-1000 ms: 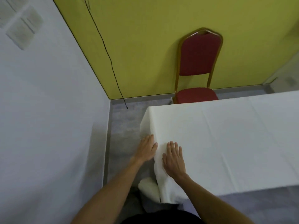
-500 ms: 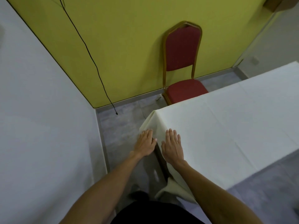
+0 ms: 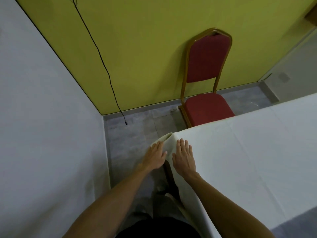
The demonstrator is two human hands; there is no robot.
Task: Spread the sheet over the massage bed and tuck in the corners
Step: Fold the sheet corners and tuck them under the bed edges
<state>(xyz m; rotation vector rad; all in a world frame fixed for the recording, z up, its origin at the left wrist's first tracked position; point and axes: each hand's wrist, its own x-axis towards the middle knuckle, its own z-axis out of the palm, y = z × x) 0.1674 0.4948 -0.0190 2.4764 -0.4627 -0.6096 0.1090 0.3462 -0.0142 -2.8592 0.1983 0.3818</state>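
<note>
A white sheet (image 3: 240, 152) covers the massage bed, which fills the right half of the head view. The bed itself is hidden under the cloth except for a dark strip of its end (image 3: 169, 174) below my hands. My right hand (image 3: 184, 157) lies flat, fingers apart, on top of the sheet near the bed's end edge. My left hand (image 3: 155, 156) presses flat against the sheet's overhanging flap on the end side, just below the far corner (image 3: 169, 136), where the cloth bulges out in a fold.
A red chair with a gold frame (image 3: 205, 86) stands against the yellow wall beyond the bed's far side. A black cable (image 3: 109, 79) hangs down that wall to the grey floor (image 3: 130, 134). A white wall (image 3: 42, 117) is close on the left.
Both hands have slid along the bed's end edge toward the far corner. The overhanging flap has lifted, showing the dark bed end. The view has swung round.
</note>
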